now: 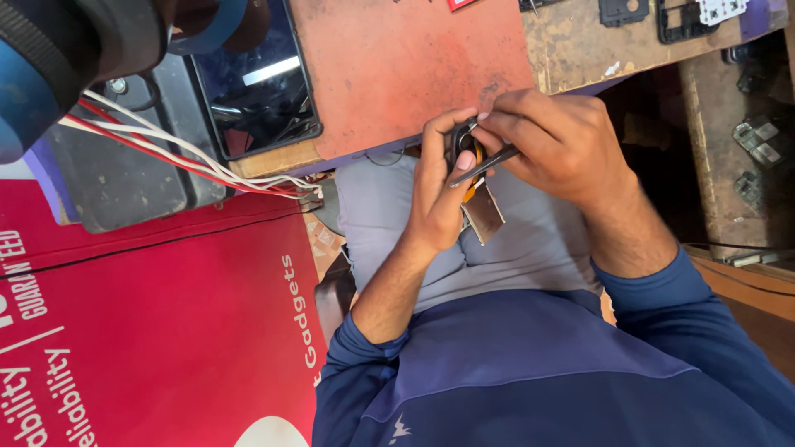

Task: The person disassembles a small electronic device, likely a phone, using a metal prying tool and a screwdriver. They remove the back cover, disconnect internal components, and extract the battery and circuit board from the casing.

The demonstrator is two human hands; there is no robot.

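Your left hand (pixel 436 194) is curled shut around a small dark part (pixel 464 142), thumb pressed on its front, with a flat metal piece (pixel 483 212) and a bit of orange hanging below the grip. Your right hand (pixel 556 142) is pinched closed on a thin dark tool (pixel 484 164), tip laid across the part, right against your left thumb. All of it sits over your lap, just off the near edge of the worn red mat (pixel 406 66), not resting on the bench. A dark tablet (pixel 252 83) lies just beside the mat, screen reflecting light. Red and white wires (pixel 166 145) run from the top corner across a grey tray (pixel 124 178) towards the bench edge, near your left wrist but apart from it. A blue tape roll (pixel 217 29) sits above the tablet. Black plastic frames (pixel 683 18) lie at the far end of the wooden bench (pixel 580 50), well apart from your hands. Metal clips (pixel 760 141) sit on a lower shelf beyond your right arm. A red printed sheet (pixel 157 331) fills the area beside your left sleeve. Nothing blocks the part except your own fingers, which hide most of it.
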